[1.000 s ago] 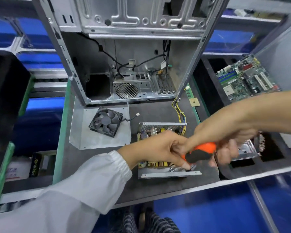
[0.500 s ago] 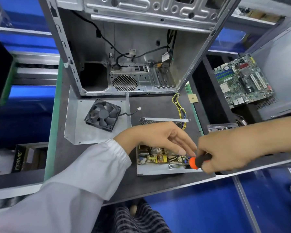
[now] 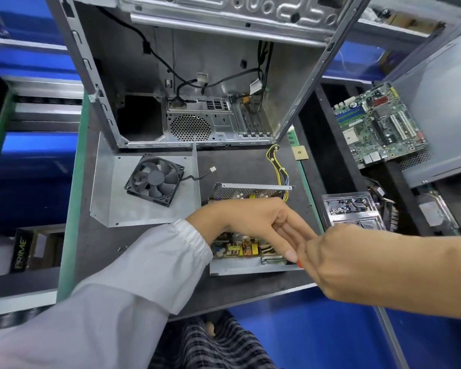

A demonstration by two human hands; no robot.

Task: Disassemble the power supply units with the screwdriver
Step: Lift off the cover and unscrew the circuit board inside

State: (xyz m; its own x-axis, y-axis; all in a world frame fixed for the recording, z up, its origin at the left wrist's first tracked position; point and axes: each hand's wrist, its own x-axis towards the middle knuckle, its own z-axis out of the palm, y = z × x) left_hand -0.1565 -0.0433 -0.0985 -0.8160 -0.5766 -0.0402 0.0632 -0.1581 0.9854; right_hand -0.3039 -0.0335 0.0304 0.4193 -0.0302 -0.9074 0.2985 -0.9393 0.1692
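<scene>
1. far left: one dark box (image 3: 20, 252) printed "prime" sits on a lower shelf beyond the desk's (image 3: 133, 243) green left edge.
2. one bent metal cover plate (image 3: 109, 201) lies on the desk's left part, and one black fan (image 3: 155, 179) rests on it, its thin lead trailing right onto bare desk.
3. one open computer case (image 3: 197, 83) stands at the back, with loose black cables inside; bare desk runs between its front edge and the plate.
4. one power supply unit (image 3: 240, 251) lies near the desk's front edge, its lid off and circuit board exposed; a yellow and black wire bundle (image 3: 278, 169) leads back from it.
5. the left hand (image 3: 253, 222), in a white sleeve, rests over the unit with fingers extended and pressed together, tips at the front right corner.
6. the right hand (image 3: 349, 265) is curled in a fist touching those fingertips; only a sliver of the orange screwdriver (image 3: 299, 264) shows in its grip.
7. right of the desk: clear plastic trays (image 3: 349, 209) holding parts, and one green motherboard (image 3: 378, 123) lying in a grey case panel (image 3: 442, 102).
</scene>
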